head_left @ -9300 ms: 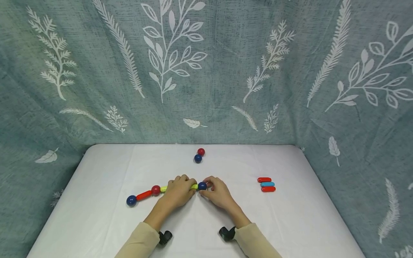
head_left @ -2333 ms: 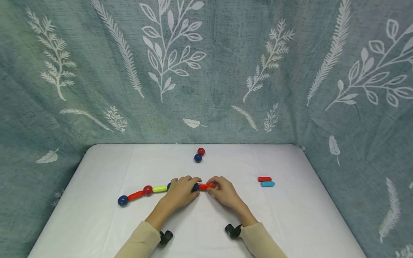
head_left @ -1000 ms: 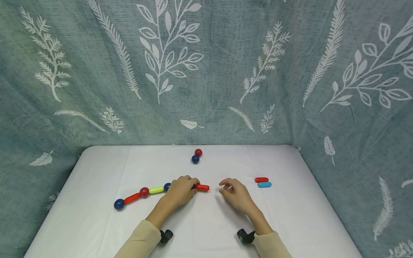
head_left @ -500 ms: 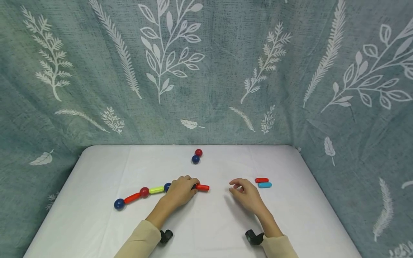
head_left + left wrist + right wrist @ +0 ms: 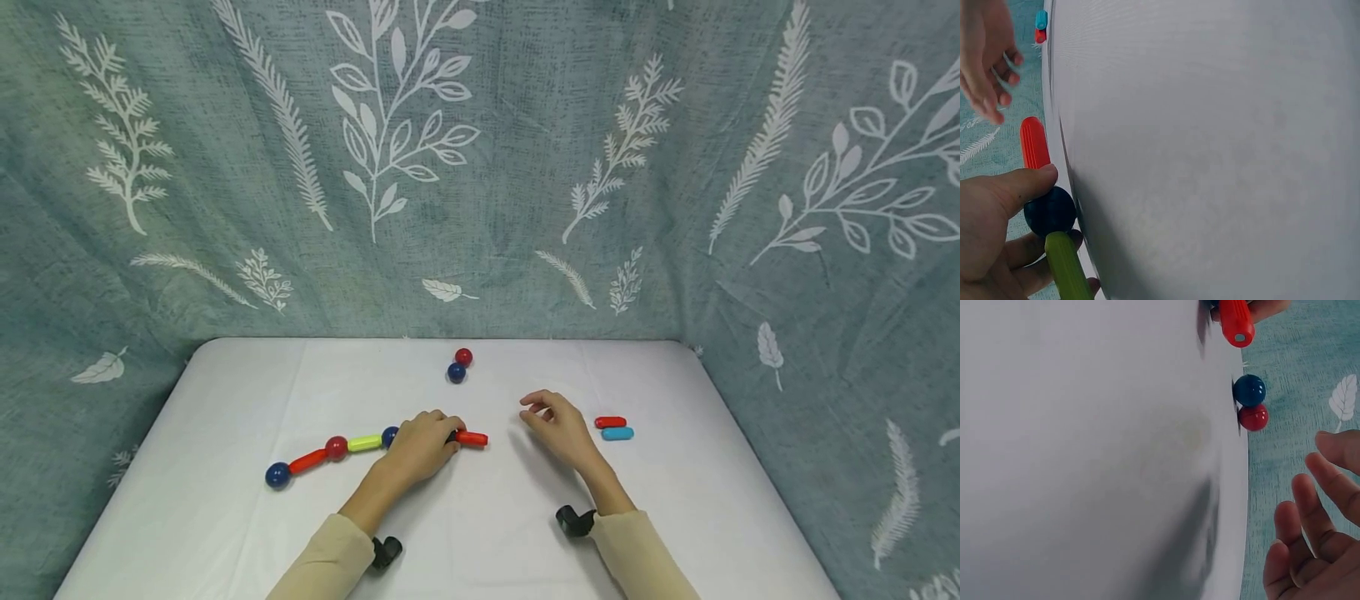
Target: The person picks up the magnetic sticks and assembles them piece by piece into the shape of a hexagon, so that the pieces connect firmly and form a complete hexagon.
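Observation:
A chain of balls and rods lies on the table. From its left end come a blue ball (image 5: 277, 476), a red rod (image 5: 308, 462), a red ball (image 5: 337, 448), a yellow-green rod (image 5: 365, 442) and another blue ball (image 5: 389, 437). My left hand (image 5: 420, 447) covers the following stretch and grips the blue ball (image 5: 1051, 211) near the right end, thumb on one side and fingers on the other. A second yellow-green rod (image 5: 1067, 265) and a red rod (image 5: 472, 438) extend from that ball. Holding nothing, my right hand (image 5: 561, 427) hovers right of the chain, fingers loosely bent.
Toward the back of the white table (image 5: 225, 400) sit a loose red ball (image 5: 463, 357) and a loose blue ball (image 5: 456, 372), side by side. Right of my right hand lie a red rod (image 5: 611, 422) and a light blue rod (image 5: 618, 433). A patterned cloth (image 5: 495, 167) hangs behind.
A red rod left the right-hand group and joined the chain's right end. My right hand let go of it, drew away rightward, then moved slightly back left and farther off. The left hand keeps its grip.

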A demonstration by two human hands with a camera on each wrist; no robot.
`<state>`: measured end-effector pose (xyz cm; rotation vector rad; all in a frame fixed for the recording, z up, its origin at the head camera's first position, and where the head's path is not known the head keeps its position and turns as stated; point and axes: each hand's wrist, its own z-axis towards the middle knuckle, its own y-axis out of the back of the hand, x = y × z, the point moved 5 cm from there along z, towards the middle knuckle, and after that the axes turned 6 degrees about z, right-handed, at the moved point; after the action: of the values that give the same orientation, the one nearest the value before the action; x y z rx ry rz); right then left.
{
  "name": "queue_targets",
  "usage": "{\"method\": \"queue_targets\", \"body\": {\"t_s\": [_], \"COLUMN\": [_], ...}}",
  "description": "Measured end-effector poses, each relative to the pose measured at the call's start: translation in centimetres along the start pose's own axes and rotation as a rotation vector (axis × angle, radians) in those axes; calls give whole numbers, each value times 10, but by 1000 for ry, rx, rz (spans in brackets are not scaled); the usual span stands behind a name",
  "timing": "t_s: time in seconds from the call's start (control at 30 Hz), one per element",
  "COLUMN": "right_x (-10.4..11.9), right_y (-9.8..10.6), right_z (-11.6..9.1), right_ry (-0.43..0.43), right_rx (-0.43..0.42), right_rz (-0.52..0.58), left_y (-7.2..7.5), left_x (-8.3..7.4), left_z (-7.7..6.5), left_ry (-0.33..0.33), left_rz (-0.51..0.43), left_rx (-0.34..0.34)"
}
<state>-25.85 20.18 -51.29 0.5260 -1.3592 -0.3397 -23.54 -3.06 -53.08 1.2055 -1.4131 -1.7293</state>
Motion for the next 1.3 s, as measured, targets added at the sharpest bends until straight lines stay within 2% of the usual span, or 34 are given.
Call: {"method": "queue_targets", "body": {"t_s": [0.3, 0.57, 0.73, 0.8, 0.97, 1.3], "right_x": [11, 16, 14, 13, 15, 18], "right_y": [-31, -63, -81, -86, -94, -100], "right_z": [47, 78, 95, 100, 107, 109], "right_ry": [36, 56, 27, 17, 66, 61], "right_rx": [47, 126, 191, 212, 239, 225], "right_rz": [40, 84, 97, 92, 42, -78], "left_y": [1, 1, 1, 1, 3, 4], "left_x": [1, 1, 1, 2, 2, 1], "left_z": [-1, -2, -1, -1, -1, -2], "left_ry": [7, 4, -4, -9, -11, -24], "left_rz": [-4, -2, 12, 16, 12, 21], "left_rx": [7, -2, -8, -10, -8, -25]}}
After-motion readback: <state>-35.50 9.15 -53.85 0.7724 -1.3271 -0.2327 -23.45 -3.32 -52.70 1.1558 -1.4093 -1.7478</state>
